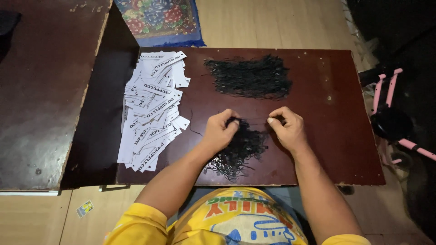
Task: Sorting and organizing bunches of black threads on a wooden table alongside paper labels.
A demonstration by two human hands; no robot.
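Note:
My left hand (220, 130) rests on a loose heap of black strings (238, 152) near the front edge of a dark red board (327, 136), its fingers pinched on strands at the heap's top. My right hand (286, 128) is a little to the right, thumb and forefinger pinched on a thin black string that runs across to the left hand. A second, flatter bundle of black strings (250, 77) lies further back on the board. A spread pile of white printed paper tags (152, 109) covers the board's left part.
A worn dark table top (41, 90) adjoins on the left, with a gap between. A patterned rug (159, 20) lies on the wooden floor beyond. A pink-framed object (390, 118) stands at the right. A small card (85, 208) lies on the floor.

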